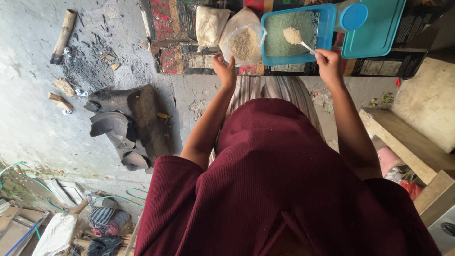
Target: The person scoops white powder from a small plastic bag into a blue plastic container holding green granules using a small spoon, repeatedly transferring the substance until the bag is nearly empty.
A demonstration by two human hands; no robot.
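Note:
My left hand (225,71) pinches the edge of a clear plastic bag (242,42) that holds pale grains. In my right hand (329,66) is a metal spoon (299,40) heaped with the same pale grains. The spoon hangs over an open blue rectangular box (327,33) with a layer of greenish grain inside. Bag and box lie side by side on a patterned mat (189,59) in front of my knees.
A teal lid (379,26) and a white jar with a blue round cap (353,16) lie right of the box. A white sack (211,23) sits left of the bag. Wooden planks (407,137) are at the right; ash, sticks (64,35) and dark scrap (128,123) at the left.

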